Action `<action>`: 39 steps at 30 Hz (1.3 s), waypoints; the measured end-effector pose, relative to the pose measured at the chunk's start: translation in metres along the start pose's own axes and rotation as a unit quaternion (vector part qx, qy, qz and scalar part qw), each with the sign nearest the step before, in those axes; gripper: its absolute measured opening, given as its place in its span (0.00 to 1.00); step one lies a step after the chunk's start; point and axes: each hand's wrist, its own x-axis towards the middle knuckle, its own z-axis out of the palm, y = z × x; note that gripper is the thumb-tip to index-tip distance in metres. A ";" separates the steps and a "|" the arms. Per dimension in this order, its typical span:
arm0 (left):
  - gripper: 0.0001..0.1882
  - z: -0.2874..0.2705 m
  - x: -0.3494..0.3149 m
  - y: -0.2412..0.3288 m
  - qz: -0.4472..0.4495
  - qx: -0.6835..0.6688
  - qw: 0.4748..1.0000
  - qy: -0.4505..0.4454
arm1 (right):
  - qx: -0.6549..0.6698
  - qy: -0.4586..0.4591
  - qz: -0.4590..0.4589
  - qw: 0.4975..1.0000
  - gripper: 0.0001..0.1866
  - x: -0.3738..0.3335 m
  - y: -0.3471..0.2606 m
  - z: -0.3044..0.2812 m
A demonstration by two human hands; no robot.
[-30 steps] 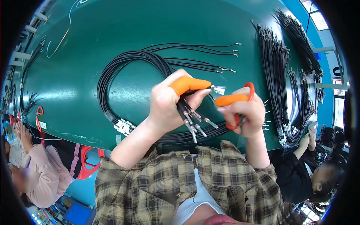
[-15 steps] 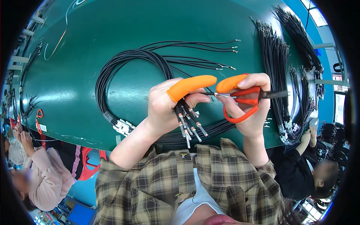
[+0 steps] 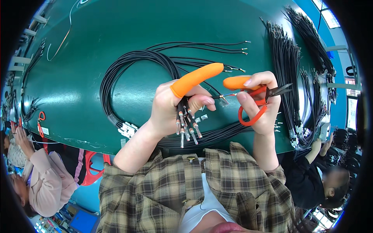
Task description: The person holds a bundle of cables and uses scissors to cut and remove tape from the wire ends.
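Observation:
My left hand (image 3: 163,103) is closed around a bunch of black cables (image 3: 179,110), whose silvery ends with orange-brown bands hang below the palm. Its index finger, in an orange finger cot (image 3: 198,79), is lifted and straight. One cable's end pokes out to the right, showing thin coloured wires (image 3: 230,94) beside my right thumb. A small clear scrap (image 3: 224,101) is just under that end. My right hand (image 3: 262,105) carries red-handled scissors (image 3: 254,110) in its palm, blades pointing right and slightly parted. Its index finger, also in an orange cot (image 3: 235,82), is above the wires.
A coil of black cables (image 3: 105,85) with white connectors (image 3: 127,130) lies on the green table (image 3: 128,23). Large cable bundles (image 3: 285,62) lie on the right. Small scraps (image 3: 204,117) lie near my left hand. Co-workers (image 3: 50,182) sit on both sides.
My left index finger has lifted off the cable, and the left hand has shifted slightly left. Coloured wires now show at the cable's end. The scissors have tilted, blades turning upward.

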 end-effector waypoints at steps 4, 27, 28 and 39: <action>0.06 0.001 0.000 -0.002 0.004 -0.024 1.000 -0.003 | 0.136 -0.031 0.003 0.990 0.17 0.004 0.006 0.020; 0.13 0.001 -0.001 0.005 0.025 0.026 0.993 0.109 | -0.066 0.000 -0.228 0.971 0.25 0.010 0.029 0.039; 0.11 0.001 0.000 0.005 0.021 0.010 0.991 0.130 | -0.057 0.002 -0.229 0.972 0.25 0.011 0.029 0.038; 0.10 0.004 0.004 -0.002 0.026 0.028 0.999 0.037 | -0.184 -0.026 -0.268 0.945 0.22 0.019 0.020 0.023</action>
